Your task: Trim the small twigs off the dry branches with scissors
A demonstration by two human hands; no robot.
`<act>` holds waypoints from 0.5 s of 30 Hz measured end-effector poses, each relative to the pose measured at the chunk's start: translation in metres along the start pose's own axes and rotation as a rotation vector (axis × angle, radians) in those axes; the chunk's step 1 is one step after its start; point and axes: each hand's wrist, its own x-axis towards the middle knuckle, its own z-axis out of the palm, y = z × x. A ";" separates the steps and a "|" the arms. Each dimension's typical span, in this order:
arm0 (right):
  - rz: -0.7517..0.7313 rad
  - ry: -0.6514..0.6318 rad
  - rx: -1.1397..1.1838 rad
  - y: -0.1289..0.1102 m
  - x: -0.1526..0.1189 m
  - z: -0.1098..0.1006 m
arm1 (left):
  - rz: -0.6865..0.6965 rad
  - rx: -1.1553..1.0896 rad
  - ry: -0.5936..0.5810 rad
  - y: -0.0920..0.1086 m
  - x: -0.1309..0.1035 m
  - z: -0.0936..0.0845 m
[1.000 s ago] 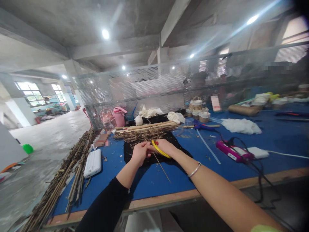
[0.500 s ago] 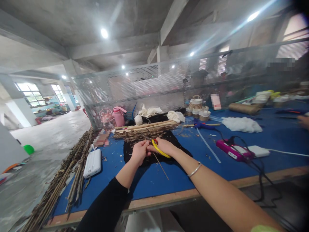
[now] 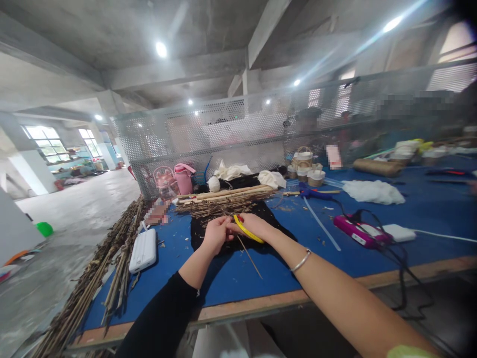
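My right hand [image 3: 250, 224] is closed around scissors with yellow and red handles [image 3: 246, 231]; their dark tips point left, close to my left fingers. My left hand [image 3: 216, 235] meets it with thumb and fingertips pinched on a thin twig [image 3: 250, 258]. The twig's long end slants down and to the right over the blue table, while its upper end is hidden by my fingers. Both hands are above a black cloth [image 3: 199, 226]. Just beyond them lies a heap of thin dry twigs [image 3: 208, 208], with thicker pale sticks [image 3: 238, 193] behind it.
Long dry stalks [image 3: 112, 248] line the left side of the blue table [image 3: 231, 288]. Around me are a white power bank [image 3: 143, 251], a blue glue gun [image 3: 313, 193], a purple power strip [image 3: 359, 232] with cables, and a pink bottle [image 3: 183, 180]. A mesh partition [image 3: 208, 134] stands behind.
Almost nothing differs. The twig's lower end has shifted very slightly down and right; both hands keep their places and their hold. The other person's hand at the far right has mostly left view.
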 end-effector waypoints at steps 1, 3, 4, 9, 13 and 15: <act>-0.003 -0.001 -0.002 0.001 0.000 0.000 | 0.000 0.002 0.001 0.000 0.000 0.000; 0.001 -0.007 -0.007 0.002 0.001 0.000 | -0.005 0.010 0.003 -0.001 0.000 0.000; 0.011 -0.007 -0.011 0.002 0.001 0.000 | -0.007 0.014 0.003 -0.001 0.001 0.000; 0.075 -0.023 -0.036 0.003 0.002 -0.001 | -0.009 0.025 0.010 -0.001 0.000 0.000; 0.089 -0.035 -0.049 0.003 0.003 -0.001 | -0.017 0.017 0.001 0.000 -0.001 0.001; 0.094 -0.040 -0.054 0.003 0.004 -0.001 | -0.022 0.010 -0.003 0.002 -0.002 0.001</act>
